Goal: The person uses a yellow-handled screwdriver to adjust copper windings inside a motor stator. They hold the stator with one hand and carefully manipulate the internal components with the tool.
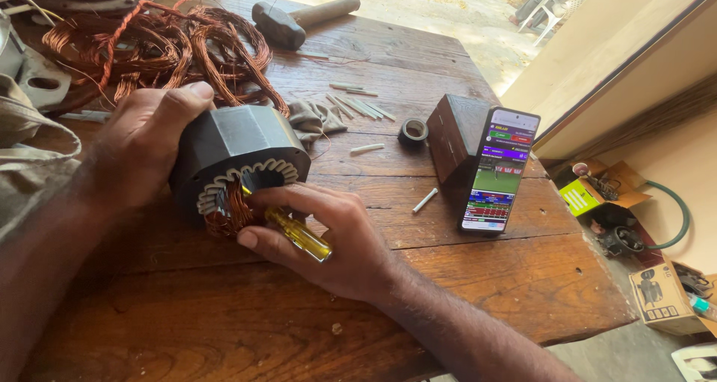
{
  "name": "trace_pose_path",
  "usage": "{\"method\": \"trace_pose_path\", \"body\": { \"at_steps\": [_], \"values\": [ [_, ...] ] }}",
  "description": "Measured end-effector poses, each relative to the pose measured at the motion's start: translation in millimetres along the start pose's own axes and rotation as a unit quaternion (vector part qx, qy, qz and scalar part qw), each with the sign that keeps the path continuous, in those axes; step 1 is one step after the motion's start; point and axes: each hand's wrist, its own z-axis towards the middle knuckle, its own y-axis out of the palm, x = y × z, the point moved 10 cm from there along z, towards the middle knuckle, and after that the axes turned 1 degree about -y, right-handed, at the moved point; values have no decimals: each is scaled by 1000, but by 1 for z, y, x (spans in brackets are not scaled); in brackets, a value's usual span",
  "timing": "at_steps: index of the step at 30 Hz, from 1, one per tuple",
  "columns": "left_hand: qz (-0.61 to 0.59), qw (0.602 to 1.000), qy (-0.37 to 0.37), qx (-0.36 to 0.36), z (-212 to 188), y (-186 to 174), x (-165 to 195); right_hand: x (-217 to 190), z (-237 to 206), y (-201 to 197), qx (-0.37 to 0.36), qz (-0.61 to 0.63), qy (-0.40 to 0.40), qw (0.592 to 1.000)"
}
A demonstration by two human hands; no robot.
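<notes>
A dark metal motor stator (239, 147) lies on its side on the wooden table (478, 277), its open end toward me with copper windings and pale slot liners showing. My left hand (142, 147) wraps over its top and left side. My right hand (321, 236) grips a screwdriver with a clear yellow handle (302, 236); its tip goes into the windings at the stator's opening and is hidden there.
A tangle of loose copper wire (164, 46) lies behind the stator, with a hammer (295, 20) beyond it. Several white sleeves (358, 106), a tape roll (412, 132), and a phone (499, 169) leaning on a wooden block (452, 135) sit to the right. Cardboard boxes (661, 296) stand on the floor.
</notes>
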Motion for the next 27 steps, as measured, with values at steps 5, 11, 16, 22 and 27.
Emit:
{"method": "trace_pose_path", "body": {
  "at_steps": [5, 11, 16, 22, 27],
  "values": [
    [21, 994, 75, 79, -8, -10, 13, 10, 1, 5, 0, 77, 32, 997],
    [32, 985, 116, 122, -14, -16, 21, 3, -1, -1, 24, 60, 2, 998],
    [-18, 994, 70, 84, -11, -10, 13, -4, 1, -8, 39, 5, -20, 999],
    [2, 994, 65, 86, -12, -11, 14, -11, 1, -6, 27, -40, -39, 998],
    [42, 985, 105, 132, -18, -16, 23, 6, 2, -1, 14, 49, 49, 997]
  ]
}}
